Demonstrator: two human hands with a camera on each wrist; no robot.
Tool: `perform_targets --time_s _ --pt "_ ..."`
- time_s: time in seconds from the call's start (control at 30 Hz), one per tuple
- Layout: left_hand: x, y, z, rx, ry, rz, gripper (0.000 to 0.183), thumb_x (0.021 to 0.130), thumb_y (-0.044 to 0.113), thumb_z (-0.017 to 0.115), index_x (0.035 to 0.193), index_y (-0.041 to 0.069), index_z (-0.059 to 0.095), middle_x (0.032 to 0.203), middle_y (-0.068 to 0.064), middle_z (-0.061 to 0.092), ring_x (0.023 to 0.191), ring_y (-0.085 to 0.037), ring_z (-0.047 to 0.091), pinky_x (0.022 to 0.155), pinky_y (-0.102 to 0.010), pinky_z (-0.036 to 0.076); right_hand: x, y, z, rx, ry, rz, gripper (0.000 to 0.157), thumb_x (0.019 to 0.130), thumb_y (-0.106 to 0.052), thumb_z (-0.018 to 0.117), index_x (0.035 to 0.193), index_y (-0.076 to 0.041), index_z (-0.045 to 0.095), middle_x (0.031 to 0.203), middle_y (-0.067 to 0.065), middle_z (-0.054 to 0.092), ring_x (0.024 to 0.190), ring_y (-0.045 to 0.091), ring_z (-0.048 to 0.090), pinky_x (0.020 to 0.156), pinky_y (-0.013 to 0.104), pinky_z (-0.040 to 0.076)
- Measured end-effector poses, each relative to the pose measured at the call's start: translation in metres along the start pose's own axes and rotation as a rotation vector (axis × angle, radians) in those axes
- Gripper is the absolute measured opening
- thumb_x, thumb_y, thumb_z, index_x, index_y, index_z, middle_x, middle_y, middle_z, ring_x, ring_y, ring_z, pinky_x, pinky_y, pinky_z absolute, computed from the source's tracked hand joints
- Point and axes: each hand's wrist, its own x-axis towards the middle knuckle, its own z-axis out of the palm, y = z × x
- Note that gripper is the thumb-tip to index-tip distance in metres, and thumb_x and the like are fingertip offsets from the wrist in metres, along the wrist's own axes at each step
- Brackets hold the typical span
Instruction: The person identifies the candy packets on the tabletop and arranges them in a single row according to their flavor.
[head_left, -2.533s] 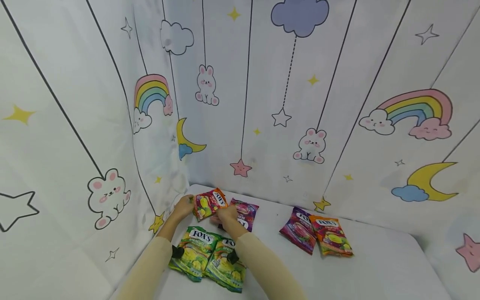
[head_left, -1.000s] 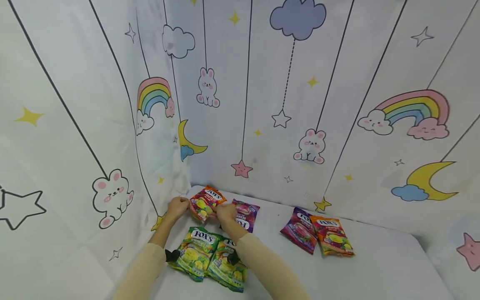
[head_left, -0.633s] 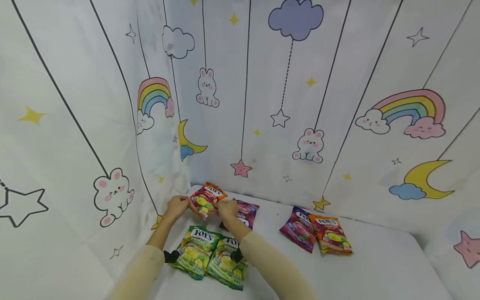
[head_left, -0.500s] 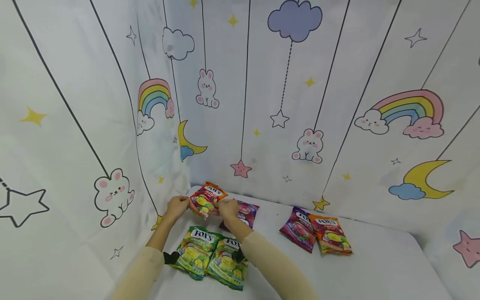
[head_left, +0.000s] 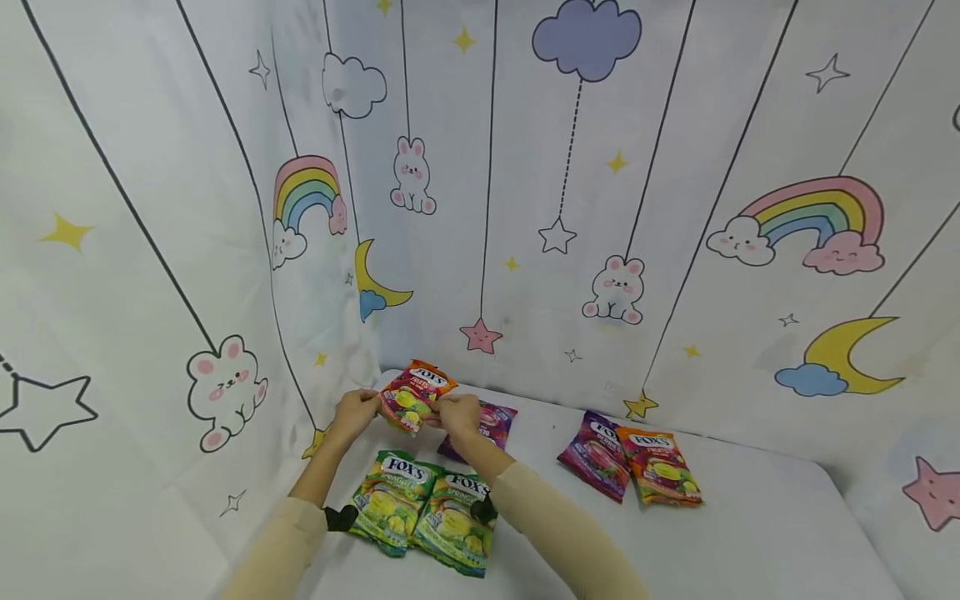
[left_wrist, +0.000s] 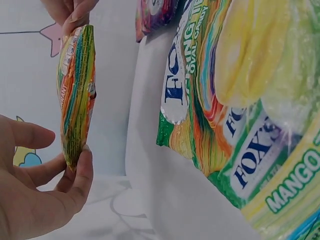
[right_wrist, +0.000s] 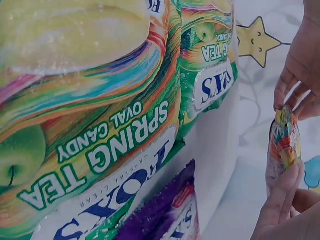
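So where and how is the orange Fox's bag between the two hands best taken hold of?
Probably by pinching the orange bag at its side edges, one hand coming from each side. In the left wrist view it bulges in the middle and thins toward both ends, so the edges should be easier to pinch. The left hand and right hand hold it at opposite edges.
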Motion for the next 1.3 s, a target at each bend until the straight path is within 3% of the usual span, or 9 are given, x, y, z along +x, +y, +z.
perform_targets --time_s 0.4,0.7,0.9,1.3 --pt "-0.009 0.015 0.0 -0.075 -0.057 0.004 0.044 0.106 0.026 0.056 0.135 -0.008 0.063 0.125 -0.025 0.068 0.113 -0.041 0.067 0.099 -0.052 0.052 -0.004 -0.01 -0.017 -0.003 -0.016 -0.045 0.012 0.095 0.003 0.069 0.104 0.009 0.076 0.087 0.021 0.077 0.074 0.028 0.078 0.068 0.035 0.063" --pt "-0.016 0.022 0.0 -0.116 -0.077 0.011 0.042 0.107 0.024 0.055 0.135 -0.008 0.062 0.126 -0.025 0.067 0.112 -0.039 0.068 0.101 -0.049 0.054 -0.008 -0.016 -0.026 0.002 -0.039 -0.042 0.011 0.095 0.0 0.071 0.103 0.006 0.077 0.087 0.019 0.077 0.074 0.026 0.078 0.069 0.035 0.063" --pt "-0.025 0.022 0.001 -0.177 -0.1 0.011 0.041 0.109 0.021 0.054 0.135 -0.011 0.06 0.127 -0.028 0.064 0.114 -0.041 0.066 0.101 -0.048 0.055 -0.017 -0.022 -0.032 -0.01 -0.05 -0.037 0.013 0.096 -0.001 0.071 0.105 0.007 0.076 0.088 0.019 0.077 0.075 0.027 0.078 0.077 0.043 0.063" --pt "-0.049 0.027 -0.001 -0.203 -0.134 0.034 0.04 0.109 0.023 0.057 0.135 -0.007 0.061 0.125 -0.022 0.06 0.104 -0.027 0.071 0.103 -0.047 0.053 -0.034 -0.025 -0.052 -0.02 -0.092 -0.029 0.017 0.098 -0.005 0.07 0.108 0.008 0.074 0.097 0.021 0.076 0.08 0.027 0.079 0.076 0.037 0.063"
